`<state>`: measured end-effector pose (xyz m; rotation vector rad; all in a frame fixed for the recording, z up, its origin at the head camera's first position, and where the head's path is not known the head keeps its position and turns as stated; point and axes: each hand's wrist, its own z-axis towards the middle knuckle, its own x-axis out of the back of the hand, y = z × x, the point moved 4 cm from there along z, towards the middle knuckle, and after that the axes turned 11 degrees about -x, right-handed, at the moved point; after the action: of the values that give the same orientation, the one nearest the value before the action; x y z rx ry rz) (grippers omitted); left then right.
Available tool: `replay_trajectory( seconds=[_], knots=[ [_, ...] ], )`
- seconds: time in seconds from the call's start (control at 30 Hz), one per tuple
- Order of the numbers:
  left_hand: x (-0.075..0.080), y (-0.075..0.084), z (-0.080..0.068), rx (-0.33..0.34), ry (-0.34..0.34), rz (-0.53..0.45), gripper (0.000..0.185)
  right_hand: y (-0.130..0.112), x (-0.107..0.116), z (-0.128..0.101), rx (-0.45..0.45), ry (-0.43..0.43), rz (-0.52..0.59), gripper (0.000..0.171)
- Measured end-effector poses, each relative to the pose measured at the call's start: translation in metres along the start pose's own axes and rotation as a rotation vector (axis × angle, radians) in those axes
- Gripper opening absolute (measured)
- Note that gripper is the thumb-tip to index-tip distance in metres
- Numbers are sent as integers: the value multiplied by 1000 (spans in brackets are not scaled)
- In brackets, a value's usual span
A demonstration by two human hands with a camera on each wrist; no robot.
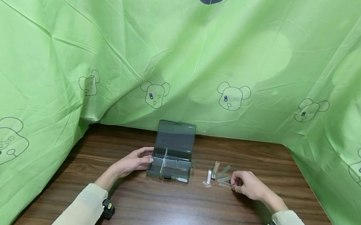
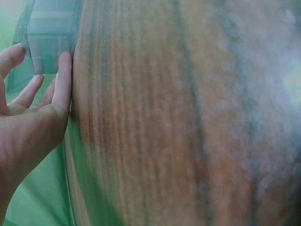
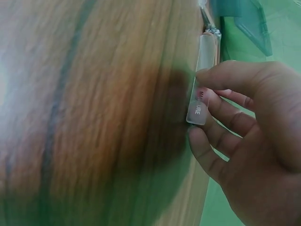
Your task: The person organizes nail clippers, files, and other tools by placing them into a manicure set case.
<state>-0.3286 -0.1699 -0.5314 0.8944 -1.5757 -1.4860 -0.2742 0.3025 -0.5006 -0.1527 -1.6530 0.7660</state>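
One clear strip (image 3: 197, 111), pinched

Your right hand (image 1: 248, 184) grips the flat, letter-printed strip at the head view's lower right; your left hand (image 1: 132, 162), fingers loosely spread, touches the smoky plastic box (image 1: 175, 137), lower centre, on wood-grained worktop (image 1: 162, 204).

The capitals "MA" and "URE" show along a clear strip (image 3: 199, 103), the stretch between them illegible. Small marks inside the bear drawings (image 1: 231, 98) on the green cloth (image 1: 136, 28) are too indistinct to read with certainty.
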Motion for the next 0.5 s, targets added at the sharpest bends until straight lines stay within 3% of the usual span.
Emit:
replay_trajectory(
  seconds=[0.2,0.5],
  knots=[
    [0,0,1,5,6,8,72,-9,1,5,28,7,54,25],
    [-1,-2,3,16,24,7,68,-33,0,23,61,103,118,21]
  ],
)
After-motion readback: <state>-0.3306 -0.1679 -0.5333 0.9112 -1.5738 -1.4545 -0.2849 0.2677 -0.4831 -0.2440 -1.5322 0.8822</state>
